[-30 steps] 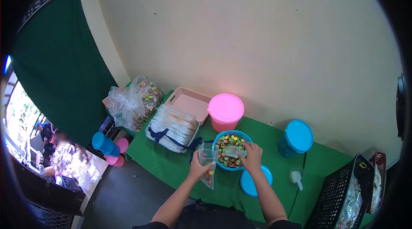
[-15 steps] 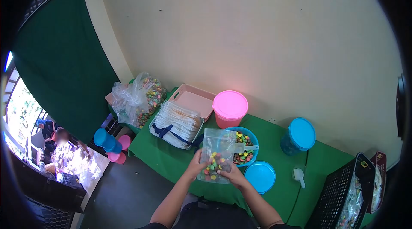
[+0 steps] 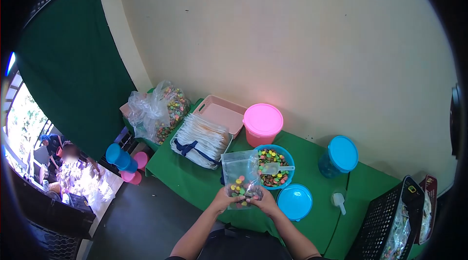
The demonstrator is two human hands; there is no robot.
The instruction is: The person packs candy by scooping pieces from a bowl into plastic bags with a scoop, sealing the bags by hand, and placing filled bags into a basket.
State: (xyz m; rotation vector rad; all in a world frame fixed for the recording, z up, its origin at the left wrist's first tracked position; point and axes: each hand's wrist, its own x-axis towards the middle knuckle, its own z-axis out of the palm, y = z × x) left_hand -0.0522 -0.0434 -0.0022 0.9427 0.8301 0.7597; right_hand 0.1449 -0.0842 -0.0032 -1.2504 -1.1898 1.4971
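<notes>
A clear zip pouch point(image 3: 240, 166), partly filled with colourful candies, is held upright between my two hands in front of the table. My left hand point(image 3: 225, 199) grips its lower left side, and my right hand point(image 3: 263, 201) its lower right, with thumbs across the front. Just behind to the right stands a blue tub of candies point(image 3: 274, 180), a clear scoop point(image 3: 276, 168) resting in it. A round blue lid point(image 3: 294, 202) lies near my right hand. Left of the pouch, a stack of flat pouches point(image 3: 202, 140) sits in a tray, tied with a dark blue cloth.
Behind are a pink lidded tub point(image 3: 263, 121), a pink tray point(image 3: 219, 111) and a large bag of candies point(image 3: 170, 109). To the right stand a blue lidded tub point(image 3: 340, 156), a white scoop point(image 3: 339, 202) and a black crate point(image 3: 385, 221). Another person point(image 3: 73, 162) sits far left.
The pouch has moved slightly left and down, away from the blue tub, uncovering more of the tub and scoop. Both hands have shifted toward the pouch's lower part, thumbs nearer each other.
</notes>
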